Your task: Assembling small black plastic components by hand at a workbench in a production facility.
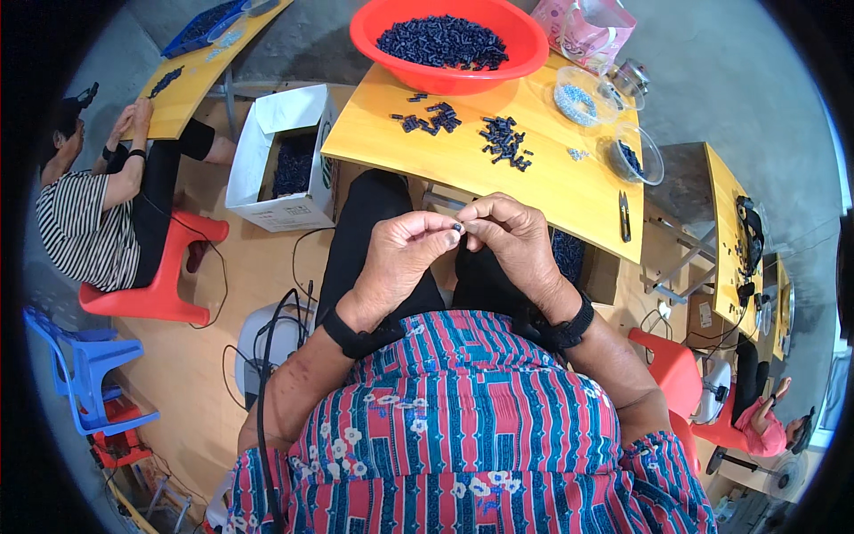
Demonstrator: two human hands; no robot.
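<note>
Over my lap, just off the table's near edge, my two hands meet at the fingertips. My left hand pinches a small black cylindrical part between thumb and forefinger. Against it my right hand is closed, thumb to forefinger; whatever it holds is too small or hidden to make out. Beyond the hands, loose piles of similar black parts lie on the yellow table. A large red basin heaped with black parts stands at the table's far side.
Thread snips lie near the table's right edge. Clear tubs hold silvery small parts and black parts. A white carton sits on the floor at left. Other people sit at tables on the left and right.
</note>
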